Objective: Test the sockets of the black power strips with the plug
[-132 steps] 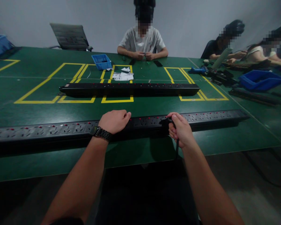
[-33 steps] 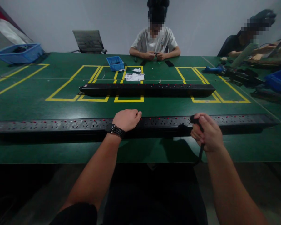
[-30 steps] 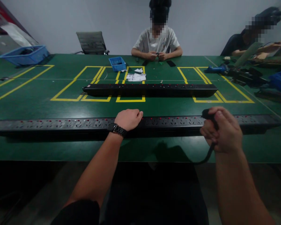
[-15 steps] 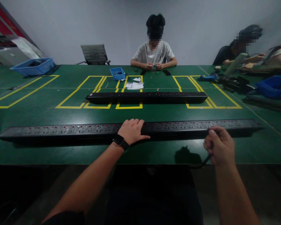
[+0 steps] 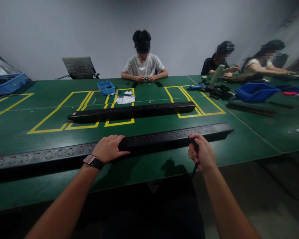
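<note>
A long black power strip [image 5: 161,138] with rows of sockets and small red marks lies slantwise across the near part of the table. My left hand [image 5: 109,148], with a watch [image 5: 92,161] on the wrist, grips the strip near its middle, fingers over the top and thumb along the near side. To the right, my right hand [image 5: 201,152] is closed around a black plug, mostly hidden by the fingers, close to the strip's near edge. Its black cord [image 5: 194,170] hangs below the hand. Whether the plug touches the strip I cannot tell.
A second black strip [image 5: 139,111] lies farther back on the green table [image 5: 149,167]. Behind it are white papers [image 5: 125,99] and a small blue bin [image 5: 106,88]. Larger blue bins [image 5: 256,92] stand at both sides. A co-worker [image 5: 144,68] sits opposite; others sit at right.
The view has turned to the right, so things appear farther left and the near strip looks more slanted. Both hands keep their holds, with the right hand still beside the strip.
</note>
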A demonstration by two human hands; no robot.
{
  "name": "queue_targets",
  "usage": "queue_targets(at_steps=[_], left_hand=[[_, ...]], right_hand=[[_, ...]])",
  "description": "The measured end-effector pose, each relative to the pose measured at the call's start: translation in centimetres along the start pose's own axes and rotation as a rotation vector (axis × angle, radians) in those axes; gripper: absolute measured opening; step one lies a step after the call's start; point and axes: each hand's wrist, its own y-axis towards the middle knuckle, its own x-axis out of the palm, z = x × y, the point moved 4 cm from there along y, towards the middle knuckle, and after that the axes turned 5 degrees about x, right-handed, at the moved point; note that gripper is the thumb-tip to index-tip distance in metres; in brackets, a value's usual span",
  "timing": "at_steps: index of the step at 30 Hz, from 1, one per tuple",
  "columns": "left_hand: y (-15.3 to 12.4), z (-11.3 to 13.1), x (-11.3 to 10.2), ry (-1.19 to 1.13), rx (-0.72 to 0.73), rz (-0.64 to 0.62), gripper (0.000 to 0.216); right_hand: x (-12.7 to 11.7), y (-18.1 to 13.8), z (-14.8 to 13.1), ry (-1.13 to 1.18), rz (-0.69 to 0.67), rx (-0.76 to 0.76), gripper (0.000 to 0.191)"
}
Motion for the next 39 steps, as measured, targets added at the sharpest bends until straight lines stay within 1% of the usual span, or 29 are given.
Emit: queue_targets(at_steps=[2, 4, 6, 7, 8, 9, 10, 11, 12, 14, 16, 17, 19, 21, 25, 31, 39], left_hand=[[-1.0, -3.2, 0.3, -0.018, -0.019, -0.015, 0.076], [-1.9, -6.0, 0.5, -0.034, -0.034, -0.018, 0.077], [-2.5, -7.6, 0.7, -0.043, -0.052, -0.026, 0.076], [-2.6, -7.7, 0.7, -0.044, -0.057, -0.023, 0.075], [-2.4, -7.2, 0.7, -0.043, -0.055, -0.009, 0.075], [-2.1, -6.2, 0.6, -0.043, -0.044, 0.018, 0.076], [-1.5, -4.7, 0.4, -0.045, -0.022, 0.064, 0.078], [-0.8, -2.9, 0.1, -0.053, 0.011, 0.118, 0.081], [0.0, -0.8, -0.1, -0.068, 0.045, 0.169, 0.079], [1.8, 3.4, -0.4, -0.099, 0.102, 0.247, 0.072], [3.5, 6.9, -0.4, -0.113, 0.128, 0.3, 0.068], [4.1, 8.1, -0.4, -0.118, 0.13, 0.318, 0.065], [4.8, 9.5, -0.2, -0.123, 0.11, 0.359, 0.059], [4.9, 9.8, 0.0, -0.131, 0.089, 0.4, 0.055], [4.7, 9.3, 0.3, -0.153, 0.092, 0.449, 0.054], [4.6, 9.0, 0.2, -0.165, 0.099, 0.477, 0.055], [4.7, 8.9, 0.2, -0.161, 0.11, 0.508, 0.055]], right_hand=[[1.2, 0.5, 0.4, 0.007, -0.043, 0.021, 0.014], [2.8, 1.2, 1.1, 0.011, -0.095, 0.043, 0.015], [4.8, 2.0, 2.0, 0.021, -0.141, 0.067, 0.015], [5.9, 2.4, 2.5, 0.027, -0.163, 0.084, 0.015], [6.9, 2.8, 3.0, 0.033, -0.184, 0.103, 0.015], [7.9, 3.1, 3.5, 0.038, -0.203, 0.124, 0.015], [8.8, 3.5, 4.0, 0.041, -0.216, 0.143, 0.014], [9.6, 3.8, 4.5, 0.042, -0.223, 0.159, 0.014], [10.3, 4.1, 4.9, 0.04, -0.225, 0.171, 0.014], [11.2, 4.5, 5.5, 0.026, -0.215, 0.18, 0.014], [11.8, 4.8, 5.9, 0.005, -0.21, 0.183, 0.014], [12.0, 4.8, 6.0, -0.005, -0.211, 0.185, 0.014], [12.3, 5.0, 6.1, -0.027, -0.212, 0.192, 0.014], [12.6, 5.1, 6.1, -0.05, -0.207, 0.199, 0.014], [12.7, 5.2, 5.8, -0.088, -0.181, 0.202, 0.014], [13.0, 5.3, 5.7, -0.1, -0.174, 0.206, 0.011], [13.2, 5.7, 6.2, -0.071, -0.168, 0.227, 0.014]])
